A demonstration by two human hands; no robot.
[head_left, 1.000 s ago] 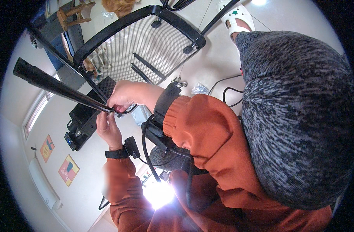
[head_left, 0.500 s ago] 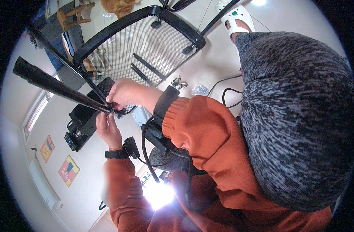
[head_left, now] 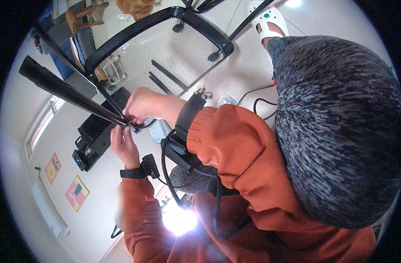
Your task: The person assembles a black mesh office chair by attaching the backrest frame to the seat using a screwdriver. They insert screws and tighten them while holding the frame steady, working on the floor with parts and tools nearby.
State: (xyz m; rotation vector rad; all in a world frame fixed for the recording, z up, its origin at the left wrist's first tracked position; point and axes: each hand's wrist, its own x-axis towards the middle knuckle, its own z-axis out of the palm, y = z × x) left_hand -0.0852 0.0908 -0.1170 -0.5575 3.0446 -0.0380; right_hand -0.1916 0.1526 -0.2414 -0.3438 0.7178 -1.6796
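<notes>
Right hand (head_left: 141, 105) gripping black pole (head_left: 71, 94), left hand (head_left: 123, 144) beneath

The mesh chair back (head_left: 165, 48) lies toward the top, with two loose rods (head_left: 165, 79) resting on its mesh. A long tube (head_left: 69, 94) runs from the upper left down to the two hands, which meet at its lower end: the right hand (head_left: 141, 105) above, the left hand (head_left: 123, 147) just below. A cable (head_left: 257, 103) lies on the floor to the right of the chair back.
</notes>
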